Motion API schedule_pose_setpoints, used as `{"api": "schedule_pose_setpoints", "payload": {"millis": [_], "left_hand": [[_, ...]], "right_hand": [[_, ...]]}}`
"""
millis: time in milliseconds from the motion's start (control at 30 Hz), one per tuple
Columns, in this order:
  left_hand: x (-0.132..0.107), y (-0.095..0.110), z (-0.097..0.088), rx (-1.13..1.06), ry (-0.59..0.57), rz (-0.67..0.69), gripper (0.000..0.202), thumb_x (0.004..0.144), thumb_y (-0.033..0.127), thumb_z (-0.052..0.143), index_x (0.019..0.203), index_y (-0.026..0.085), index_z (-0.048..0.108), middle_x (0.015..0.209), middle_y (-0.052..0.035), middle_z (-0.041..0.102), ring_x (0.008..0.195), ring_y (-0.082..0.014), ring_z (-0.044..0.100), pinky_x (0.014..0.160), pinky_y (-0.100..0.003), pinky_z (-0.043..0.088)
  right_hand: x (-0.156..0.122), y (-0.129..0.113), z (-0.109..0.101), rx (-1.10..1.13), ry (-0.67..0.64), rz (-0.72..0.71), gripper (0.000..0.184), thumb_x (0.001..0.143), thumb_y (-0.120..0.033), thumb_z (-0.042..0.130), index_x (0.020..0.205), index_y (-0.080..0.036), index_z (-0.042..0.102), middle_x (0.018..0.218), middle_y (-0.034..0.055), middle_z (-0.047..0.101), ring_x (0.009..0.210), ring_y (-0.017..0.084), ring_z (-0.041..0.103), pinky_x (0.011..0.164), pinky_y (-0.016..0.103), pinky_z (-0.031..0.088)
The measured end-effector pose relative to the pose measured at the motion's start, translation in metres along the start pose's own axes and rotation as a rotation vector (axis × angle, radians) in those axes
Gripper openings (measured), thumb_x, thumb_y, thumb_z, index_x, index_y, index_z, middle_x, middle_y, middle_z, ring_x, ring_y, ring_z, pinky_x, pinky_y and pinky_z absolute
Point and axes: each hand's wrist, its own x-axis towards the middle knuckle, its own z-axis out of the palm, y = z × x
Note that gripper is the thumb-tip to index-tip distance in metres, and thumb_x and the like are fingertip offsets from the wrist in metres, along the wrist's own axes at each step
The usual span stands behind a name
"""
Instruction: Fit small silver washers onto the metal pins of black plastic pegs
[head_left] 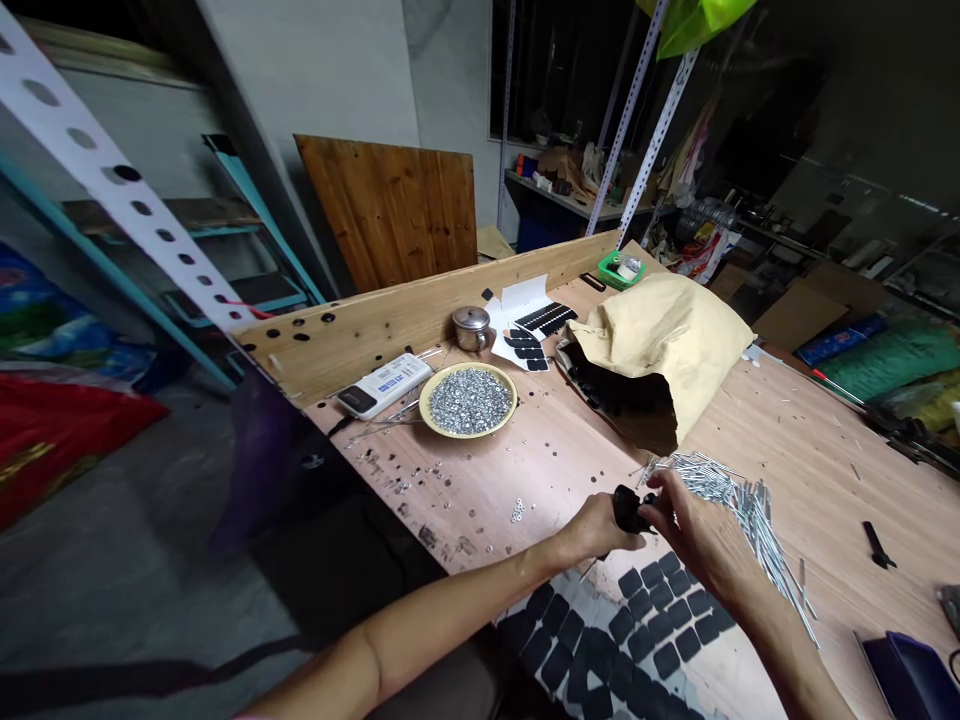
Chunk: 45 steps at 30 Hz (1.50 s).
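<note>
- Cluttered workshop: perforated steel upright [112,170] seen at far L, wooden board [386,210] leaned against wall behind, shelf w/ boxes [570,195] set under dark window.
- Table [795,450] has light wood top; drilled plank [390,320] fixed along far edge.
- L hand [596,530] is closed around small black piece [628,510], held just above table; exact material can't be told.
- R hand [697,530] is curled over same pc from other side, fingers partly hiding it.
- Heap of long steel screws [727,490] is spread on table just beyond R hand, touching nothing held.
- Rows of black pads [637,620] are laid on backing sheet directly below both hands, nearest edge of table.
- Yellow dish [510,400] filled w/ small silver nuts [469,400] is placed well beyond hands; loose nuts [517,510] are scattered btw dish & L hand.
- White boxed device [382,385] lies beside dish; small steel pot w/ lid [471,328] stands nr plank.
- Sheet of black pads [532,330] lies by pot; kraft paper bag [660,340] is slumped next to it, green basket [619,270] behind.
- Small black tool [874,545] lies at R side of table.
</note>
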Motion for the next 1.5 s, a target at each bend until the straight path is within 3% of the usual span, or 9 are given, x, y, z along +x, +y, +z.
{"api": "schedule_pose_setpoints", "payload": {"millis": [167, 300, 433, 567, 767, 933, 1200, 1367, 1500], "left_hand": [[-0.003, 0.002, -0.006, -0.256, -0.063, -0.035, 0.019, 0.049, 0.013, 0.072, 0.065, 0.013, 0.062, 0.056, 0.0053, 0.052, 0.057, -0.0097, 0.047, 0.053, -0.021, 0.036], [-0.005, 0.007, -0.015, -0.412, -0.041, -0.085, 0.016, 0.051, 0.016, 0.073, 0.064, 0.012, 0.064, 0.054, 0.0032, 0.055, 0.055, -0.0099, 0.051, 0.053, -0.021, 0.040], [-0.005, 0.008, -0.019, -0.387, 0.011, -0.150, 0.016, 0.052, 0.017, 0.074, 0.060, 0.012, 0.062, 0.049, 0.0040, 0.052, 0.050, -0.0092, 0.050, 0.048, -0.021, 0.038], [-0.004, 0.008, -0.022, -0.398, -0.030, -0.162, 0.017, 0.052, 0.017, 0.075, 0.056, 0.012, 0.060, 0.048, 0.0032, 0.054, 0.049, -0.0091, 0.051, 0.052, -0.022, 0.040], [0.007, 0.002, -0.035, -0.860, -0.435, -0.375, 0.037, 0.050, 0.028, 0.080, 0.077, 0.011, 0.062, 0.067, -0.0008, 0.065, 0.057, -0.0133, 0.060, 0.064, -0.031, 0.048], [0.011, -0.007, -0.037, -0.847, -0.490, -0.400, 0.038, 0.050, 0.028, 0.082, 0.077, 0.011, 0.063, 0.068, -0.0028, 0.067, 0.058, -0.0140, 0.061, 0.063, -0.031, 0.049], [0.006, -0.005, -0.033, -0.687, -0.221, -0.184, 0.041, 0.035, 0.027, 0.087, 0.066, 0.009, 0.066, 0.064, -0.0021, 0.063, 0.060, -0.0124, 0.059, 0.071, -0.029, 0.049], [0.006, -0.004, -0.028, -0.526, -0.100, -0.065, 0.033, 0.040, 0.020, 0.085, 0.066, 0.012, 0.067, 0.069, -0.0001, 0.064, 0.071, -0.0128, 0.058, 0.073, -0.025, 0.045], [0.005, -0.006, -0.021, -0.476, -0.092, -0.030, 0.035, 0.042, 0.015, 0.082, 0.074, 0.013, 0.068, 0.069, 0.0015, 0.064, 0.072, -0.0141, 0.058, 0.068, -0.024, 0.044]], "right_hand": [[0.003, 0.010, -0.007, 0.121, 0.180, -0.046, 0.039, 0.089, -0.046, 0.035, 0.117, -0.022, 0.049, 0.083, 0.0039, 0.065, 0.062, 0.016, 0.061, 0.057, 0.029, 0.046], [0.006, 0.055, 0.015, -0.097, 0.394, -0.028, 0.030, 0.093, -0.038, 0.035, 0.097, -0.021, 0.060, 0.087, 0.0058, 0.065, 0.072, 0.017, 0.062, 0.058, 0.027, 0.046], [0.011, 0.088, 0.062, -0.512, 0.179, -0.148, 0.025, 0.088, -0.010, 0.042, 0.087, -0.021, 0.064, 0.083, 0.0040, 0.067, 0.069, 0.017, 0.060, 0.053, 0.025, 0.042], [0.020, 0.093, 0.095, -0.582, 0.112, -0.198, 0.029, 0.080, 0.001, 0.046, 0.072, -0.020, 0.063, 0.074, 0.0051, 0.065, 0.070, 0.020, 0.059, 0.058, 0.029, 0.042], [0.029, 0.098, 0.108, -0.584, 0.104, -0.221, 0.031, 0.079, 0.004, 0.041, 0.075, -0.019, 0.062, 0.076, 0.0070, 0.063, 0.072, 0.020, 0.059, 0.063, 0.031, 0.042], [0.037, 0.107, 0.110, -0.515, 0.135, -0.193, 0.030, 0.077, 0.005, 0.043, 0.073, -0.019, 0.061, 0.073, 0.0062, 0.063, 0.069, 0.019, 0.060, 0.061, 0.028, 0.042], [0.031, 0.112, 0.087, -0.230, 0.365, -0.030, 0.026, 0.093, -0.026, 0.035, 0.090, -0.019, 0.060, 0.078, 0.0057, 0.064, 0.067, 0.017, 0.062, 0.056, 0.027, 0.047], [0.011, 0.068, 0.049, 0.768, 0.796, 0.339, 0.048, 0.074, -0.044, 0.066, 0.111, -0.018, 0.048, 0.073, -0.0015, 0.065, 0.067, 0.016, 0.066, 0.066, 0.033, 0.054], [-0.002, 0.031, 0.032, 0.974, 0.824, 0.366, 0.040, 0.064, -0.039, 0.076, 0.091, -0.018, 0.055, 0.074, 0.0005, 0.068, 0.064, 0.015, 0.066, 0.065, 0.033, 0.055]]}}
